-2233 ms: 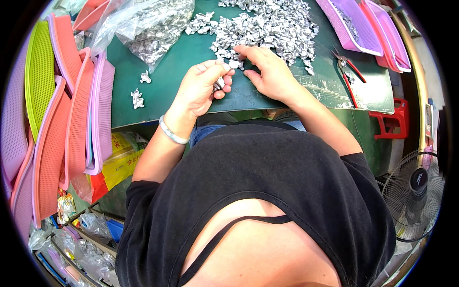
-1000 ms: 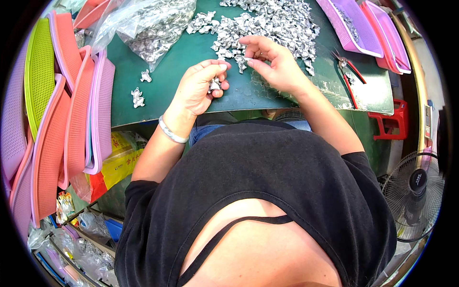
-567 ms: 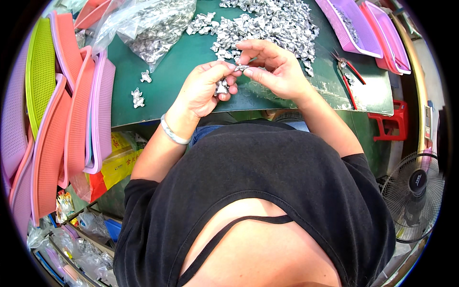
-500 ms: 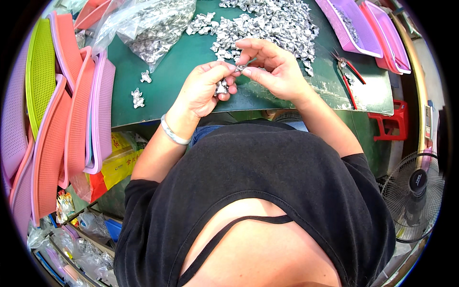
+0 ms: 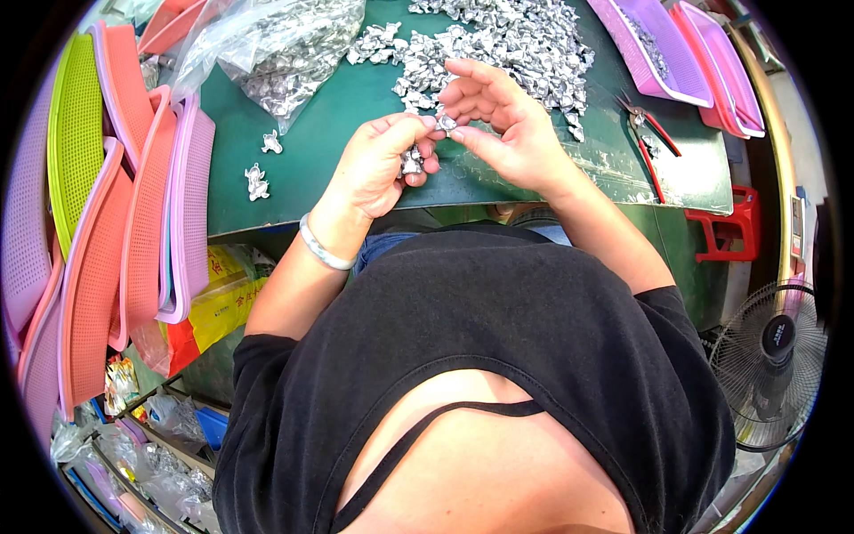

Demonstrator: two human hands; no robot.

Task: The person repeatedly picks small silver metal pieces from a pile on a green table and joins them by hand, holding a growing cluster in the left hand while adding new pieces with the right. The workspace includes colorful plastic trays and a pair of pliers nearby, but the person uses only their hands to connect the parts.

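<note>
Here's the left hand [image 5: 378, 160], thumb and index finger pinching a small silvery metal piece [image 5: 447, 125] at its left end, while more pieces [image 5: 412, 161] sit tucked under the curled lower fingers; how many, I can't tell. Across from it, the right hand [image 5: 520, 142] is loose, fingers fanned and curved, index raised, thumb tip right at the piece's other side. Touching or a hair off? Too close to call, so the firm grip belongs to the left.

How far along are we? Judging by what's lying around, there's plenty left: a big heap [image 5: 498, 53] of similar pieces spreads over the green surface [image 5: 222, 160], and a clear bag [image 5: 294, 53] bulges with more. Two pieces lie apart over on the left, one smaller [image 5: 271, 141], one longer [image 5: 257, 182]; whether they count as finished, there's no telling. The purple basket [image 5: 680, 76] at upper right holds small grey bits too.

And the piece in play? Between the two hands, just above the left hand's tucked pieces, on the near side of the heap. The red-handled pliers [image 5: 664, 134] lie to the right, untouched.
</note>
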